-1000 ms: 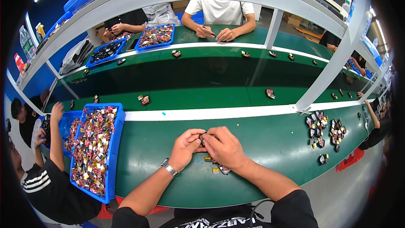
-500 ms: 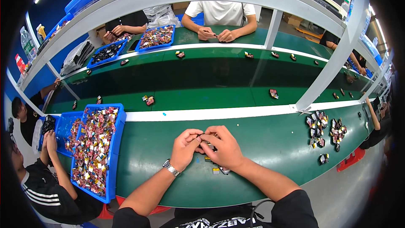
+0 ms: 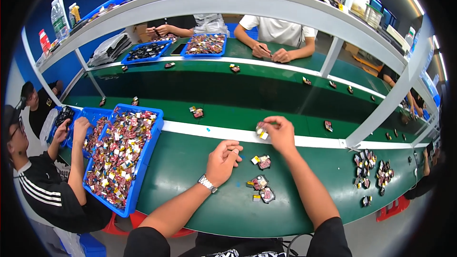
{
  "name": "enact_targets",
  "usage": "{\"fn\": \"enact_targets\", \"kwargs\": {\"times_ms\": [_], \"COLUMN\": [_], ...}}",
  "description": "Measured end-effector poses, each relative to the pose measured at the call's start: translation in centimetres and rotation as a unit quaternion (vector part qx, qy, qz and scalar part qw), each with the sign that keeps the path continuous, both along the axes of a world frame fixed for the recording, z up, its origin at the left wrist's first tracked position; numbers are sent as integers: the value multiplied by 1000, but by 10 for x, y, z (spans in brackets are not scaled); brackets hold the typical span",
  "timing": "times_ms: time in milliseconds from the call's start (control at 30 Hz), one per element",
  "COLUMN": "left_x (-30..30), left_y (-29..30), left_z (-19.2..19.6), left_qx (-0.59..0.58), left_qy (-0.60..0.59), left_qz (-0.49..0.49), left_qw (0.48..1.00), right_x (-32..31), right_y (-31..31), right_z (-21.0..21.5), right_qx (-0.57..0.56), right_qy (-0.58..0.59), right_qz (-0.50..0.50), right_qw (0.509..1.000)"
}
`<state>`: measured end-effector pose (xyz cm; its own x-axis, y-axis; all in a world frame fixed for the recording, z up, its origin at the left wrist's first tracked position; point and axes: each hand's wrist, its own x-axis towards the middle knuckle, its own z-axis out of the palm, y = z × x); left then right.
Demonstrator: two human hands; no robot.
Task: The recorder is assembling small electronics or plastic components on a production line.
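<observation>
My right hand is closed on a small circuit board assembly with a reddish board, a dark edge and a white-and-yellow tab. It holds this piece over the white strip along the far edge of the green bench. My left hand, wearing a metal watch, hovers near the bench with its fingers loosely bent and apart; nothing shows in it. Between my arms lie several similar assemblies, one nearest my left fingertips and others closer to me.
A blue tray heaped with small boards stands at left, beside a seated co-worker. More assemblies lie grouped at right. Beyond the white strip, spaced pieces lie on a green belt. A grey shelf frame crosses overhead.
My hands have separated: the right has moved away and to the right with an assembly, leaving the left near the bench. My view has shifted, uncovering the pieces between my arms.
</observation>
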<state>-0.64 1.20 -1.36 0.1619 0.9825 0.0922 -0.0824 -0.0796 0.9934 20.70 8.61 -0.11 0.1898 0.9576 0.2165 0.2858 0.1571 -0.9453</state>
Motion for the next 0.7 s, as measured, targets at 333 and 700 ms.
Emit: {"fn": "enact_targets", "kwargs": {"times_ms": [333, 700], "left_x": [-1, -5], "left_y": [-12, -2], "left_z": [6, 5], "left_qx": [209, 229], "left_qy": [140, 112], "left_qz": [37, 137], "left_qw": [967, 957], "right_x": [-19, -164], "right_y": [73, 87], "right_z": [-3, -19], "right_qx": [191, 67], "right_qy": [-455, -330], "right_qz": [-74, 70], "right_qw": [867, 939]}}
